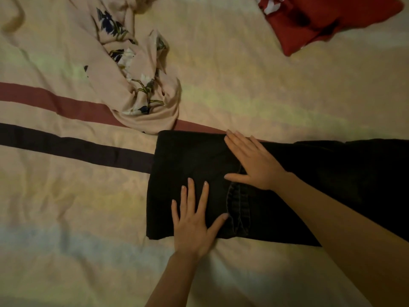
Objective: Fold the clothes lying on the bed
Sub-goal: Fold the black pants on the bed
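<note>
A pair of black trousers (190, 160) lies flat across the bed, partly folded, running from the centre off the right edge. A stitched hem shows near the middle of the fold. My left hand (194, 220) presses flat on the near part of the folded end, fingers spread. My right hand (252, 160) lies flat on the far part, palm down. A crumpled pale pink floral garment (141, 85) sits at the upper left. A red garment (321, 16) with white print lies at the top right.
The bed cover (77, 207) is cream with a maroon stripe (55, 103) and a dark stripe (73, 145) running across from the left. Bare cover lies to the left of the trousers and in front of them.
</note>
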A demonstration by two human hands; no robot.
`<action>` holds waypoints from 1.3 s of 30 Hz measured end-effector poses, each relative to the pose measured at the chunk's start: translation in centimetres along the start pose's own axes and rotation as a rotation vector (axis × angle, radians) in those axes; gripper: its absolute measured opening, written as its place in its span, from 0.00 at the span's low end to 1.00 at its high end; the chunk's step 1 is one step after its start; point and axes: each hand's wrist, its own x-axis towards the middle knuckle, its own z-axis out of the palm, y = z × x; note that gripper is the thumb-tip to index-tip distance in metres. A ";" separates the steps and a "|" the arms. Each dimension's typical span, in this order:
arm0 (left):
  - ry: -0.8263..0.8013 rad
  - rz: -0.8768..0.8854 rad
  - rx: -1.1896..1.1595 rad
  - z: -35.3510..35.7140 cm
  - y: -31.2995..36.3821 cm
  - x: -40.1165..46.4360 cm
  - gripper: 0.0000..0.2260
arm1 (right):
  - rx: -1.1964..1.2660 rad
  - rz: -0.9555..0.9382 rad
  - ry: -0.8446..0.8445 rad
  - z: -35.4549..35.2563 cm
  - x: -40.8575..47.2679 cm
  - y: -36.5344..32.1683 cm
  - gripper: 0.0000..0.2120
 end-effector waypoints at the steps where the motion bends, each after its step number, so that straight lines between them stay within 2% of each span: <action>1: -0.020 0.008 -0.038 -0.5 0.0 0.0 0.37 | 0.004 0.011 -0.018 -0.3 0.0 0.1 0.44; 4: -0.071 0.025 -0.417 -2.5 0.3 -0.7 0.38 | 0.109 0.033 -0.104 -2.0 0.6 -0.2 0.47; 6: -0.001 -0.027 -0.726 -4.3 -0.1 -1.9 0.38 | 0.270 0.072 -0.124 -4.1 1.3 -0.8 0.46; 7: 0.077 -0.061 -0.791 -5.0 -0.7 -2.8 0.37 | 0.353 0.082 -0.113 -5.3 1.8 -1.1 0.44; 9: 0.234 -0.138 -0.769 -5.8 -2.1 -4.2 0.36 | 0.469 0.051 -0.088 -7.5 3.3 -2.1 0.37; 11: 0.301 -0.253 -0.735 -6.3 -3.6 -4.9 0.33 | 0.526 -0.021 -0.107 -9.0 5.9 -3.8 0.31; 16: 0.222 -0.448 -1.071 -6.9 -5.1 -4.3 0.29 | 0.629 -0.122 -0.260 -9.2 12.9 -8.9 0.27; 18: 0.238 -0.490 -1.173 -6.8 -5.4 -3.8 0.29 | 0.654 -0.152 -0.336 -8.8 14.7 -10.1 0.25; 22: 0.233 -0.536 -1.305 -6.4 -5.6 -3.5 0.23 | 0.621 -0.111 -0.483 -8.4 16.6 -10.9 0.22; 26: 0.250 -0.643 -1.475 -6.2 -5.5 -4.0 0.21 | 0.630 -0.058 -0.497 -8.9 16.8 -10.7 0.20; 28: 0.245 -0.667 -1.546 -6.1 -5.2 -4.3 0.19 | 0.677 -0.038 -0.475 -9.2 16.2 -10.4 0.18; 30: 0.223 -0.669 -1.597 -6.3 -5.0 -4.7 0.20 | 0.739 -0.009 -0.490 -9.5 15.6 -9.9 0.20; 34: 0.174 -0.652 -1.647 -6.5 -4.5 -5.5 0.21 | 0.824 0.076 -0.674 -9.8 15.3 -9.5 0.25; 39: 0.235 -0.669 -1.681 -7.2 -3.2 -6.2 0.20 | 0.849 0.066 -0.686 -11.3 15.0 -9.3 0.20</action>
